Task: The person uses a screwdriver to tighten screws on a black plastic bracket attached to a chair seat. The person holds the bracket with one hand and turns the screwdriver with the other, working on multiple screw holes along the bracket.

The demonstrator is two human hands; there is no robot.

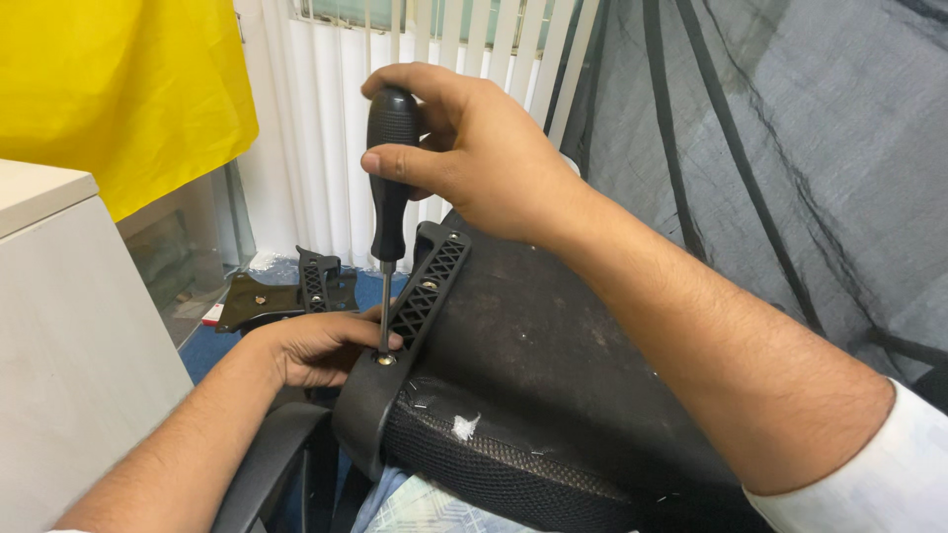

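A black-handled screwdriver (388,188) is gripped upright in the closed right hand (474,148), tip seated in a screw (385,359). The black bracket (400,336) is steadied by the curled left hand (316,345) beside the shaft.

A black-handled screwdriver (391,168) with a silvery shaft stood in the grip, and below it lay a black plastic bracket (405,326) with a lattice pattern and a black mesh seat (513,464), while a yellow cloth (118,89) and white vertical blinds (336,128) hung behind.

Light: soft daylight is coming through the white vertical blinds (395,118).
Shadows: faint ones are lying under the forearms.
Focus: everything is staying sharp.
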